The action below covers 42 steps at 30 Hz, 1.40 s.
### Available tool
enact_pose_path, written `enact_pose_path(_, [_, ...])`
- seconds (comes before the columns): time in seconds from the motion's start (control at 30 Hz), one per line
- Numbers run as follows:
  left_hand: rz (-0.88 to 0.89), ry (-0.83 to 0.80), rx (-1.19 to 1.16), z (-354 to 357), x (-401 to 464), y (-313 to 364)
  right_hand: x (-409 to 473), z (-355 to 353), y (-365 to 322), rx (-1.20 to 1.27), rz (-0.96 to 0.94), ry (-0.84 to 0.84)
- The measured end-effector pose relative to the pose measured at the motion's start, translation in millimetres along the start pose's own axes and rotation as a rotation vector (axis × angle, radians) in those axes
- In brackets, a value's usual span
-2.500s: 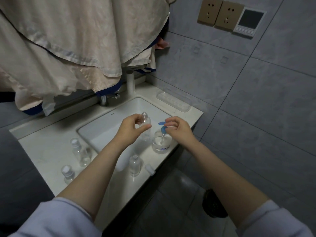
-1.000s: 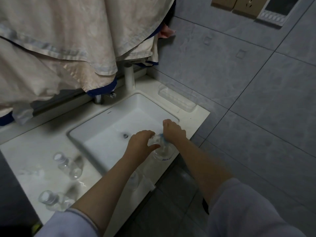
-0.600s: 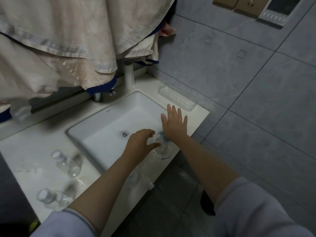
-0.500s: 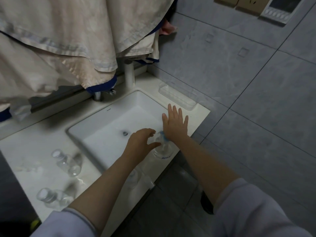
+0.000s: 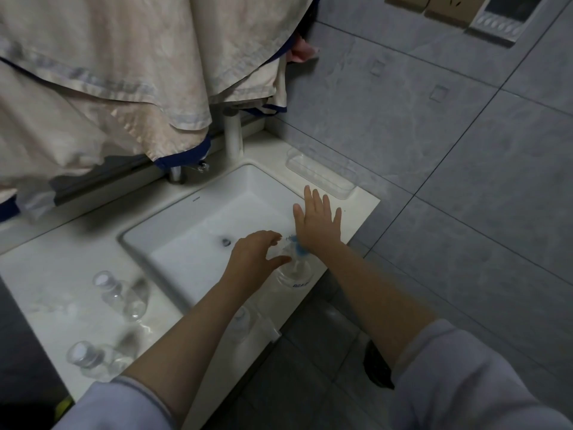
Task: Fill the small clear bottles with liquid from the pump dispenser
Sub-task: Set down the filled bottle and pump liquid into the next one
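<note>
Over the pump dispenser point(image 5: 294, 273), right hand point(image 5: 317, 223) presses flat

A white vanity top point(image 5: 356, 212) with a rectangular sink point(image 5: 198, 231) is seen from above, set against grey wall tiles. The right hand point(image 5: 316, 223) is laid flat, fingers straight and spread, with its palm pressed on the blue head of a clear pump dispenser point(image 5: 294, 271) standing at the counter's front edge. The left hand point(image 5: 252, 259) is curled around a small clear bottle point(image 5: 283, 248) held just beside the pump. Two capped bottles point(image 5: 119, 294) stand on the counter to the left. Pale towels point(image 5: 108, 72) are hung above.
</note>
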<state>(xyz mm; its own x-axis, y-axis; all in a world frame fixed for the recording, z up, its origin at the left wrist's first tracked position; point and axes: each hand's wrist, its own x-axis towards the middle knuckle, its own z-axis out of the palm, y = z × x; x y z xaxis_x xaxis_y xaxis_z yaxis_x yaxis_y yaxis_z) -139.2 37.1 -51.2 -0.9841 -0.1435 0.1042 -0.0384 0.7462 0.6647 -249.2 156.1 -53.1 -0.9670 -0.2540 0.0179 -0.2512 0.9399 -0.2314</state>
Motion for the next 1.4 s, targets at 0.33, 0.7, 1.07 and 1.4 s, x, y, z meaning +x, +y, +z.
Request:
enact_pose_path(0.33, [-0.008,-0.027,0.017,-2,5,-1,-1,12,1,0.001,-0.004,-0.02])
enact_pose_path(0.7, [-0.063,-0.066,-0.09,-2,2,2,-1,7,-1,0.005,-0.027,-0.004])
enact_pose_path(1.07, [-0.056,-0.061,-0.129,-5,2,6,5,2,-1,-0.026,-0.02,0.009])
enact_pose_path(1.4, [-0.049,-0.087,-0.118,-4,3,2,-2,8,-1,0.016,-0.001,-0.031])
